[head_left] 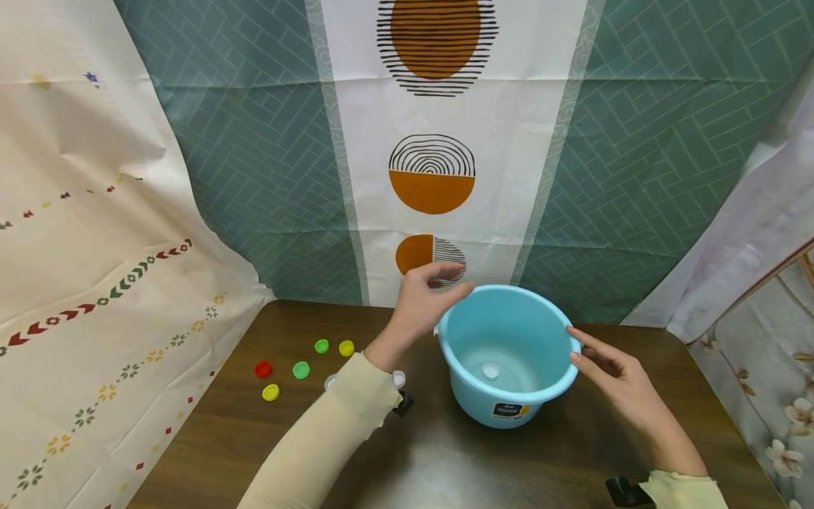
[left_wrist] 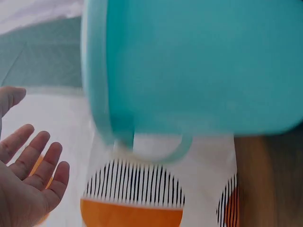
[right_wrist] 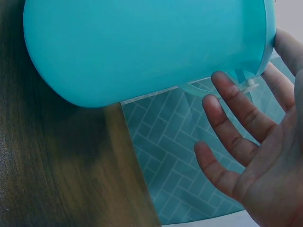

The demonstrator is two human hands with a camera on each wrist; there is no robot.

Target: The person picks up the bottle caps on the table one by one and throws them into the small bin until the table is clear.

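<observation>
A light blue plastic bucket (head_left: 473, 378) stands upright on the table, its handle (left_wrist: 182, 150) hanging down on the far side. Inside, on its floor, lies one white bottle cap (head_left: 490, 371). My left hand (head_left: 425, 300) is raised beside the bucket's left rim, fingers spread and holding nothing; the left wrist view shows a gap between hand and bucket. At the right rim, my right hand (head_left: 613, 378) touches the bucket with thumb and index fingertips. Its other fingers (right_wrist: 232, 135) are extended, away from the wall.
Left of the bucket lie loose bottle caps: a red cap (head_left: 263, 369), green caps (head_left: 301, 370), yellow caps (head_left: 270, 392) and a white cap (head_left: 398, 379) near my left sleeve. Patterned cloths (head_left: 254, 141) hang behind the dark wooden table (head_left: 210, 438).
</observation>
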